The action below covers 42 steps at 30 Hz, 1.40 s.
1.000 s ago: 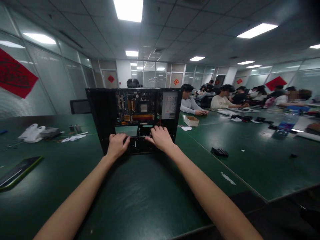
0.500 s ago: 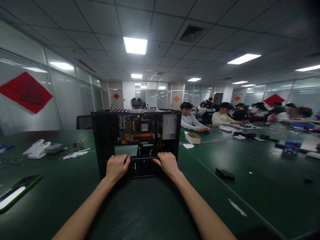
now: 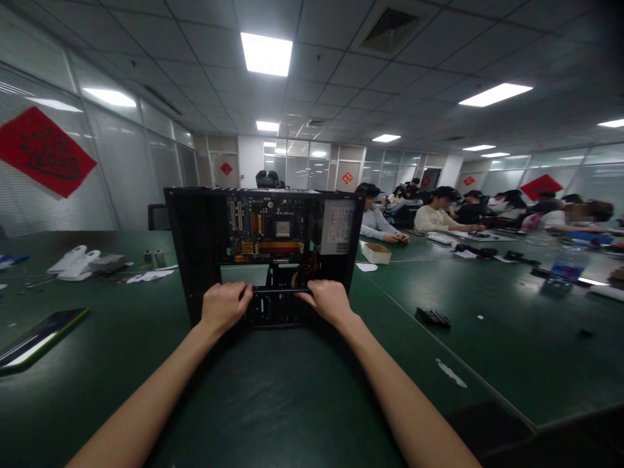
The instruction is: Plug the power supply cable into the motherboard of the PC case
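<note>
left hand (image 3: 225, 307), right hand (image 3: 332, 301): clamped on crossbar (image 3: 277, 290) of open computer case (image 3: 202, 244) | risk: uneven pull could tip case on worktop (image 3: 273, 396)

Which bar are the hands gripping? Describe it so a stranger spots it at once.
On the green table stands a black, open-sided computer case. Below the circuit board inside, find the thin dark bar running crosswise. Its mark among neighbouring parts: the left hand and right hand curl over it.
</note>
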{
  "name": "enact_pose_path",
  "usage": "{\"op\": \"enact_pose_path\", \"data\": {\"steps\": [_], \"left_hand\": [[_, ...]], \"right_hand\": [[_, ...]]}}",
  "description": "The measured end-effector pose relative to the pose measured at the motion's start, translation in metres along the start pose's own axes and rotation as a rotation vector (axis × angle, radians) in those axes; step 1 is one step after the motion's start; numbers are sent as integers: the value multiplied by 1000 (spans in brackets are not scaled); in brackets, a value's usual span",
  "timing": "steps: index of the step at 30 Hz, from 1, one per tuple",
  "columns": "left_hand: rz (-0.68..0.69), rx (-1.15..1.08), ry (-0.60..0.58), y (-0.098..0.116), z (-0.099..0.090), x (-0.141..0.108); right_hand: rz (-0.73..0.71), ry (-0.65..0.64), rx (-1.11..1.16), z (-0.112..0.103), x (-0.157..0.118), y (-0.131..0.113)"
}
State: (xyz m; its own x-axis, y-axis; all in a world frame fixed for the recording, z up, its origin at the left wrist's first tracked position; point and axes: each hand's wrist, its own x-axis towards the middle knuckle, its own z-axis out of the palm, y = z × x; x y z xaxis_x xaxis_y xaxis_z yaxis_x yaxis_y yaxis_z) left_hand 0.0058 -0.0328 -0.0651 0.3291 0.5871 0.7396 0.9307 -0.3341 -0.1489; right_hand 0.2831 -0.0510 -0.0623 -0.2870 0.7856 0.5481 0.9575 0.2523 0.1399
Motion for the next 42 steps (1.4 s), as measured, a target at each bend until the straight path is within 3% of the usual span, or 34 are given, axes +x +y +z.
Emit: {"op": "enact_pose_path", "data": {"steps": [12, 16, 20, 24, 29, 33, 38, 42], "left_hand": [[46, -15, 14, 0, -7, -6], [43, -44, 28, 0, -6, -8], [50, -49, 35, 0, -5, -9], [71, -41, 57, 0, -5, -11], [92, -26, 77, 0, -6, -12], [103, -24, 78, 0, -6, -10], [101, -21, 71, 2, -8, -9], [37, -60, 45, 5, -9, -12]], "right_hand": [[42, -108, 82, -13, -3, -7], [129, -164, 246, -21, 14, -6], [14, -428, 472, -19, 55, -8], [110, -610, 393, -4, 88, -22], [212, -735, 297, 12, 99, -32], [163, -825, 350, 13, 96, -26], [135, -705, 482, 12, 94, -21], [129, -525, 822, 0, 100, -21]]}}
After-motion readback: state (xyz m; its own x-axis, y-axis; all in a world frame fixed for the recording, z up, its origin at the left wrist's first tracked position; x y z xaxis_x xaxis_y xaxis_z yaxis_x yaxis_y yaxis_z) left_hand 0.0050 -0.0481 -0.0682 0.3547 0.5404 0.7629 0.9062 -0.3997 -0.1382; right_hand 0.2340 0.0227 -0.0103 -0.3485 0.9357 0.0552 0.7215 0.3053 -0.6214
